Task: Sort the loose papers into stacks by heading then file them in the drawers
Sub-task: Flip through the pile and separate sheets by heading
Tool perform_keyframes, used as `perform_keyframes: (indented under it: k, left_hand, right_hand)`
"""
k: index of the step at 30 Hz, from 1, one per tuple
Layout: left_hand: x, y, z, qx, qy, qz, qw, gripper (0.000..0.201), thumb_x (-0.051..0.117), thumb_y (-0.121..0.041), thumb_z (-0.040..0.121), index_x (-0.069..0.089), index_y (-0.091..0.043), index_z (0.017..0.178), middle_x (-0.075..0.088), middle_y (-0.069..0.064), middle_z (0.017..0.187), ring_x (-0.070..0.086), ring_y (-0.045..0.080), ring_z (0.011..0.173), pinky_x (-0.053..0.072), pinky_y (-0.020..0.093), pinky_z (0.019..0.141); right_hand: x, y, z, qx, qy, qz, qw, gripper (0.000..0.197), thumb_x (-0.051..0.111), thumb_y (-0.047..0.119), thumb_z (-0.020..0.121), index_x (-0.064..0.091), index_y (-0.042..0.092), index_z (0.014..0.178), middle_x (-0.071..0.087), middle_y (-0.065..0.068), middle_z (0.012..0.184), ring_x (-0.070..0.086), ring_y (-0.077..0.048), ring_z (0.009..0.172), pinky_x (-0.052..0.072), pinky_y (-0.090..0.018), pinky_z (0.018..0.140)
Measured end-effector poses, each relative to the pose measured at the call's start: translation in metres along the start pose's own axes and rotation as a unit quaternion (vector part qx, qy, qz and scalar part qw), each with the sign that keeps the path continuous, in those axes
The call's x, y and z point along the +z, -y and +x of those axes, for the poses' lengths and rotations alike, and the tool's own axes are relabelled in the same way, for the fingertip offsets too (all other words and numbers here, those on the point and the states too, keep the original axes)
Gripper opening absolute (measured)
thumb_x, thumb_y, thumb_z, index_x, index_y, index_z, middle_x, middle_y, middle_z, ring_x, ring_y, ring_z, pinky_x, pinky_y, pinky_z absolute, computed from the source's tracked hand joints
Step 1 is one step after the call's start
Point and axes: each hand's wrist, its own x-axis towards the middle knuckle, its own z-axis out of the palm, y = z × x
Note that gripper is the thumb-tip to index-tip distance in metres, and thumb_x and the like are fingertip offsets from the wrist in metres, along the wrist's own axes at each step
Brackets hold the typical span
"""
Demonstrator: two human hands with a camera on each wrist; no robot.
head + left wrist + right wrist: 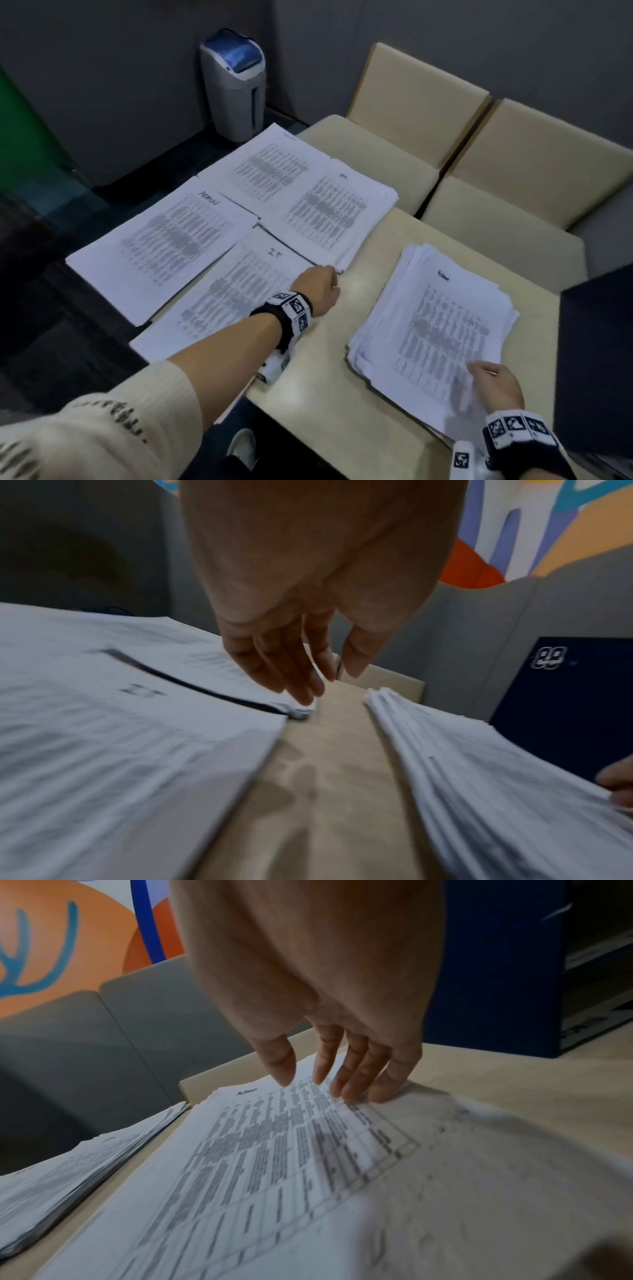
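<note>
Four sorted paper stacks lie on the left of the beige table (342, 394). One is headed "IT" (239, 284); the others are a near-left stack (161, 246) and two far stacks (270, 164) (329, 212). A thick loose pile (435, 325) sits on the right. My left hand (318, 284) hovers at the right corner of the IT stack (103, 737), fingers (301, 680) straight and pointing down, holding nothing. My right hand (496, 383) rests on the pile's near corner, and its fingertips (349, 1091) touch the top printed sheet (274, 1150).
A dark blue drawer unit (596, 359) stands at the table's right edge, also visible in the wrist views (565, 696) (496, 974). Two beige chairs (411, 102) are behind the table. A grey and blue bin (236, 85) stands on the floor at the back left.
</note>
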Motion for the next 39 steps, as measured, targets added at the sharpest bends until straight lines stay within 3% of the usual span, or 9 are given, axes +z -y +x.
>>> perform_keyframes:
  k: [6, 13, 18, 22, 26, 29, 31, 34, 39]
  left_hand:
    - [0.061, -0.085, 0.027, 0.028, 0.043, -0.036, 0.998, 0.031, 0.055, -0.026, 0.096, 0.058, -0.007, 0.121, 0.060, 0.011, 0.122, 0.058, 0.027, 0.106, 0.048, 0.036, 0.089]
    - [0.106, -0.118, 0.047, -0.068, 0.051, -0.020, 0.996, 0.040, 0.054, -0.031, 0.096, 0.049, -0.003, 0.124, 0.053, 0.014, 0.124, 0.056, 0.029, 0.105, 0.048, 0.037, 0.086]
    - [0.107, -0.117, 0.058, -0.108, 0.043, -0.029, 0.993, 0.032, 0.056, -0.021, 0.093, 0.048, -0.009, 0.122, 0.053, 0.012, 0.123, 0.057, 0.028, 0.103, 0.049, 0.035, 0.083]
    - [0.103, -0.118, 0.069, -0.139, 0.045, -0.017, 0.989, 0.035, 0.058, -0.025, 0.093, 0.045, -0.007, 0.120, 0.058, 0.013, 0.114, 0.060, 0.030, 0.096, 0.044, 0.033, 0.066]
    - [0.095, -0.113, 0.076, -0.114, 0.016, 0.001, 0.993, 0.020, 0.063, -0.029, 0.091, 0.050, -0.016, 0.085, 0.063, 0.007, 0.093, 0.056, 0.025, 0.075, 0.044, 0.029, 0.063]
    - [0.088, -0.112, 0.077, -0.090, 0.008, 0.071, 0.993, 0.024, 0.061, -0.029, 0.093, 0.050, -0.017, 0.076, 0.064, 0.006, 0.086, 0.058, 0.025, 0.075, 0.047, 0.028, 0.066]
    - [0.082, -0.110, 0.077, -0.077, 0.018, 0.123, 0.989, 0.019, 0.056, -0.030, 0.096, 0.056, -0.017, 0.084, 0.067, 0.005, 0.092, 0.062, 0.025, 0.080, 0.050, 0.029, 0.069]
    - [0.078, -0.108, 0.075, -0.068, 0.015, 0.163, 0.984, 0.024, 0.049, -0.033, 0.098, 0.058, -0.012, 0.107, 0.063, 0.006, 0.105, 0.061, 0.025, 0.089, 0.047, 0.031, 0.070]
    - [0.087, -0.112, 0.069, -0.051, -0.018, 0.157, 0.986, 0.039, 0.049, -0.043, 0.098, 0.048, -0.010, 0.117, 0.056, 0.006, 0.113, 0.059, 0.024, 0.100, 0.049, 0.034, 0.079]
  right_hand:
    - [-0.022, -0.007, 0.033, 0.006, -0.008, 0.006, 1.000, 0.036, 0.077, 0.024, 0.083, 0.061, 0.005, 0.109, 0.063, -0.013, 0.104, 0.054, -0.027, 0.091, 0.044, -0.035, 0.086]
    - [-0.023, 0.001, 0.062, -0.002, -0.017, 0.035, 0.999, 0.043, 0.083, 0.031, 0.076, 0.056, 0.009, 0.102, 0.060, -0.008, 0.097, 0.057, -0.028, 0.091, 0.046, -0.034, 0.082]
    - [-0.020, 0.006, 0.072, -0.049, -0.053, 0.055, 0.996, 0.032, 0.081, 0.028, 0.078, 0.058, 0.010, 0.068, 0.060, -0.007, 0.069, 0.058, -0.030, 0.075, 0.047, -0.034, 0.073]
    - [-0.020, 0.006, 0.067, -0.115, -0.045, 0.054, 0.991, 0.053, 0.070, 0.030, 0.090, 0.037, 0.011, 0.053, 0.036, -0.006, 0.053, 0.034, -0.023, 0.055, 0.028, -0.033, 0.055]
    - [-0.030, 0.008, 0.057, -0.086, -0.043, 0.018, 0.995, 0.052, 0.053, 0.034, 0.100, 0.043, 0.007, 0.056, 0.048, -0.008, 0.058, 0.043, -0.025, 0.060, 0.033, -0.033, 0.058]
    - [-0.045, 0.003, 0.055, -0.064, -0.098, 0.009, 0.993, 0.031, 0.053, 0.026, 0.099, 0.063, 0.001, 0.083, 0.064, -0.014, 0.082, 0.055, -0.031, 0.078, 0.043, -0.036, 0.073]
    - [-0.054, -0.001, 0.055, -0.051, -0.113, 0.007, 0.992, 0.020, 0.057, 0.020, 0.096, 0.063, 0.001, 0.098, 0.064, -0.016, 0.091, 0.058, -0.035, 0.086, 0.044, -0.037, 0.080]
    - [-0.057, -0.011, 0.058, -0.036, -0.050, 0.065, 0.996, 0.008, 0.061, 0.015, 0.093, 0.067, 0.010, 0.091, 0.069, -0.014, 0.092, 0.062, -0.032, 0.086, 0.049, -0.038, 0.079]
    - [-0.056, -0.012, 0.043, 0.063, 0.053, 0.277, 0.957, 0.025, 0.056, -0.011, 0.087, 0.071, 0.009, 0.086, 0.072, -0.009, 0.085, 0.065, -0.025, 0.078, 0.055, -0.033, 0.073]
